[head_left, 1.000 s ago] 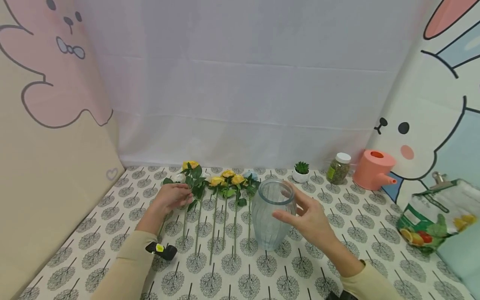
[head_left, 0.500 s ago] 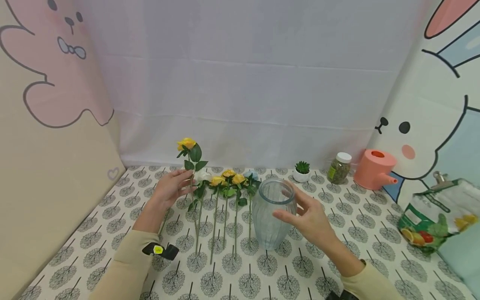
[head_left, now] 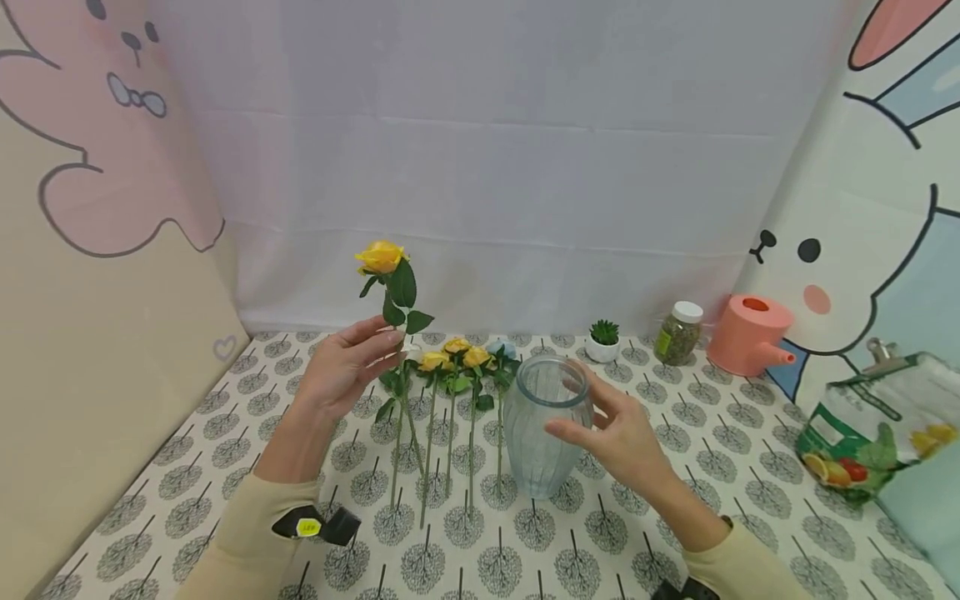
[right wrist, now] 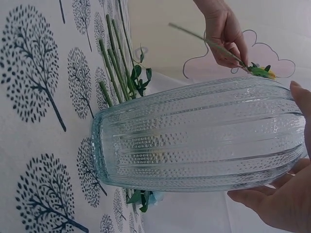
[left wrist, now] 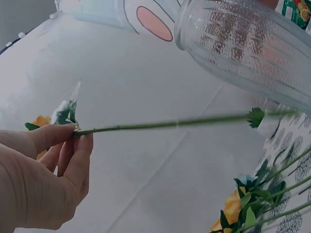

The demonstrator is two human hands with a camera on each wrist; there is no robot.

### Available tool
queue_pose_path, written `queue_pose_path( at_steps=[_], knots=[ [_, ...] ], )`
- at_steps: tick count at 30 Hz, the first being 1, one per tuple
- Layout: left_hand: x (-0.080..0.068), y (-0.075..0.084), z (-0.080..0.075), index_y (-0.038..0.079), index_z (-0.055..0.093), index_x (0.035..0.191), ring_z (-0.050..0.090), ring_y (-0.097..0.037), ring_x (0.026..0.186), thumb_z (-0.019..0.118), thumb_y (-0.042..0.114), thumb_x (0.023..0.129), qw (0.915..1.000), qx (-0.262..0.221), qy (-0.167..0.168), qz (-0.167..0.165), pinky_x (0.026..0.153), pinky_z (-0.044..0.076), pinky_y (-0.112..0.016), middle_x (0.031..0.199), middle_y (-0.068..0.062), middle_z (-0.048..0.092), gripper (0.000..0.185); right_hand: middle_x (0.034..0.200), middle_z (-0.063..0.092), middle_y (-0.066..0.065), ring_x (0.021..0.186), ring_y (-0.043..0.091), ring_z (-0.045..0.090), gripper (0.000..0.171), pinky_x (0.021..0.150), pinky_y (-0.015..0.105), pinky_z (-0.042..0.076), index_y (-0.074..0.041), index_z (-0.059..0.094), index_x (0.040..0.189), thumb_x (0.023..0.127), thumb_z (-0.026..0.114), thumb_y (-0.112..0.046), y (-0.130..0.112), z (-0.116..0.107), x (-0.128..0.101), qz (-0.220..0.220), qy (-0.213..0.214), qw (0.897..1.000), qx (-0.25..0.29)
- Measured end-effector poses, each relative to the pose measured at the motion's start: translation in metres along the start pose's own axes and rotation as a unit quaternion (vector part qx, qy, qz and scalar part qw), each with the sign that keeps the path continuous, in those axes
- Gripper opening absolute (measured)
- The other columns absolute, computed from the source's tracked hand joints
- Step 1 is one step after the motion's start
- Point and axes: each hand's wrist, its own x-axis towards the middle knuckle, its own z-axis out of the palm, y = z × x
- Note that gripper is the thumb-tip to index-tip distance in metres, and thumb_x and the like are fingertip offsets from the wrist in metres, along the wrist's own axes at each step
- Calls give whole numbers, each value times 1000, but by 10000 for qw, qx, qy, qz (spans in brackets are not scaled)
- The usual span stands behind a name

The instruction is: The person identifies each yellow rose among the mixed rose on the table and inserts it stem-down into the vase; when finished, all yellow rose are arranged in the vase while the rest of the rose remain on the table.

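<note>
Head view: the left hand (head_left: 341, 375) holds a yellow rose (head_left: 381, 257) upright above the table (head_left: 675, 467), fingers pinched on its stem. The right hand (head_left: 618, 433) cups the glass vase (head_left: 542, 425), fingers curled around its side. More roses (head_left: 450, 392) lie in a row left of the vase.

Left wrist view: thumb and fingers (left wrist: 77, 150) clamp the stem (left wrist: 170, 124), which runs toward the vase (left wrist: 252, 46).

Right wrist view: fingers (right wrist: 272, 204) wrap the ribbed vase (right wrist: 194, 136); the left hand (right wrist: 224, 36) holds the stem beyond it.
</note>
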Motion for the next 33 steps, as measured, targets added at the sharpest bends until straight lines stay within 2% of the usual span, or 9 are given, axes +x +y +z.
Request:
queue_pose_path(
  at_steps=[3, 8, 14, 19, 26, 33],
  knots=[
    [-6, 5, 7, 14, 69, 108, 67, -12, 91, 62, -3, 97, 9995, -163, -266, 42, 96, 54, -34, 108, -2, 59, 22, 152, 44, 13, 136, 35, 46, 85, 103, 42, 44, -15, 37, 155, 84, 83, -16, -1, 1, 0, -22, -12, 10000, -56],
    [-5, 14, 22, 16, 72, 109, 66, -13, 92, 60, -5, 98, 9983, -167, -539, 143, 94, 55, -36, 103, 0, 64, 26, 150, 46, 14, 133, 35, 49, 86, 102, 41, 45, -11, 38, 154, 82, 84, -14, -1, 2, 1, -2, -22, 10000, 63],
    [1, 34, 48, 18, 76, 104, 65, -16, 98, 62, -6, 95, 9974, -202, -539, 426, 86, 58, -34, 110, -1, 65, 29, 151, 46, 14, 134, 35, 48, 86, 103, 38, 44, -9, 38, 154, 81, 84, -13, -1, 1, 2, -12, -27, 9999, 110],
    [1, 50, 69, 18, 79, 103, 63, -19, 101, 66, -5, 94, 9946, -374, -711, 657, 84, 59, -35, 106, 0, 70, 28, 149, 48, 15, 133, 34, 49, 85, 102, 35, 44, -9, 38, 154, 82, 84, -12, -2, 0, 2, -23, -35, 9999, 133],
    [4, 63, 94, 16, 80, 105, 66, -15, 93, 63, -8, 94, 9894, -703, -940, 856, 81, 60, -33, 115, -1, 67, 31, 147, 51, 15, 133, 34, 49, 85, 103, 38, 44, -10, 40, 153, 82, 84, -13, -3, -3, 1, -17, -9, 10000, 51],
    [5, 75, 119, 16, 81, 99, 68, -16, 93, 60, -11, 95, 9813, -1151, -942, 1221, 80, 60, -34, 101, -1, 73, 34, 148, 49, 16, 134, 35, 48, 85, 105, 39, 42, -10, 39, 154, 82, 84, -12, -1, -2, 1, 26, -47, 9999, 120]
  ],
)
